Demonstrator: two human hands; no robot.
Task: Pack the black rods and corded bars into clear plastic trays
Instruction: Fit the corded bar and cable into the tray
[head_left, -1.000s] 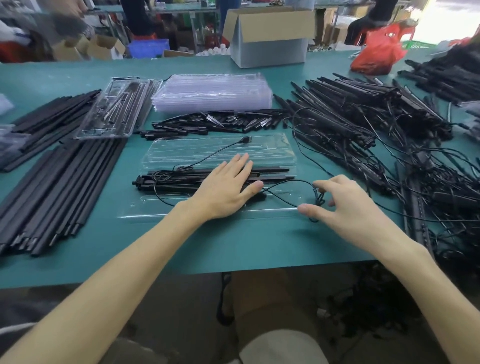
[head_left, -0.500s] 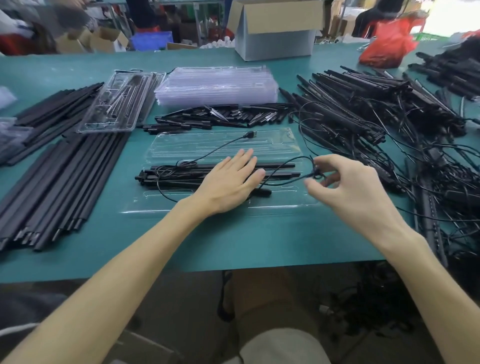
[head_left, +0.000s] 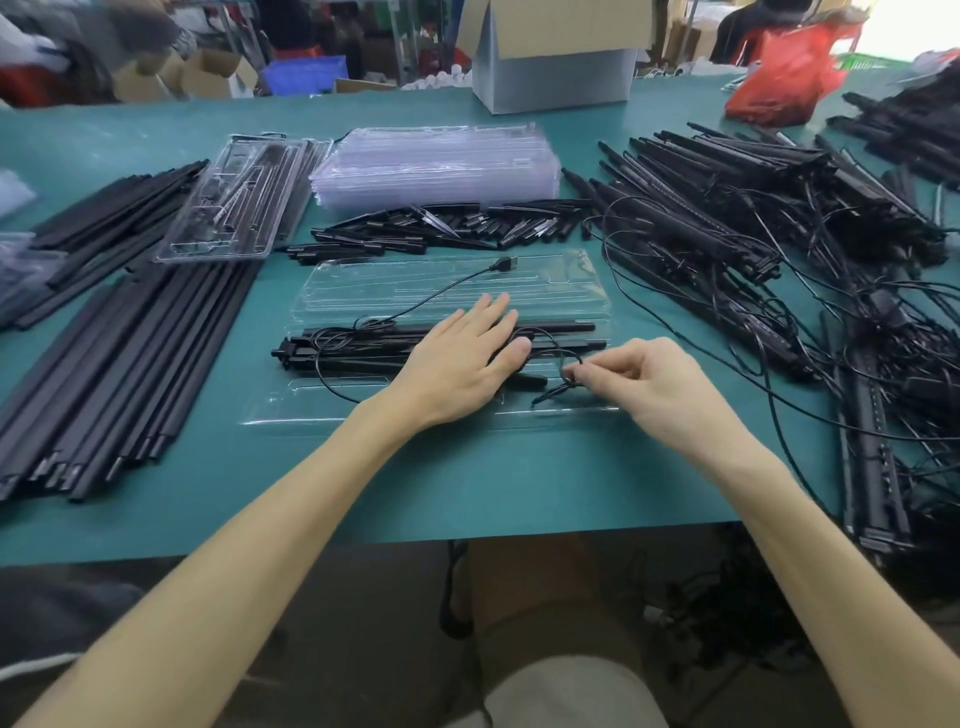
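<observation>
At the far left of the green desk (head_left: 467, 483) lies a broad row of long black rods (head_left: 119, 364), laid side by side with their ends toward the person. Resting across the far part of them is a filled tray (head_left: 228, 208) of clear plastic with dark parts inside. Further along and further back, a stack of empty trays (head_left: 436, 161) sits flat. Just in front of it, a heap of short black pieces (head_left: 441, 228) is strewn along the desk.

In the middle, right in front of the person, an open tray (head_left: 452, 291) lies spread out. A bundle of black bars (head_left: 353, 351) lies lengthwise across its near half. The left hand (head_left: 457, 364) rests flat on that bundle, fingers straight. Its grip is not closed round anything and only presses down. A thin cord (head_left: 447, 288) runs from the bundle over the far half of the tray and ends in a plug (head_left: 506, 263).

Just to the right, the right hand (head_left: 649, 379) has its grip pinched on a cord loop (head_left: 556, 392) between thumb and fingertips, over the tray's right end. Beyond it, a big tangled pile of corded bars (head_left: 727, 234) covers the right side of the desk, with cords trailing over the near edge. At the back stand a cardboard box (head_left: 561, 57) and, further right, a red bag (head_left: 784, 78).
</observation>
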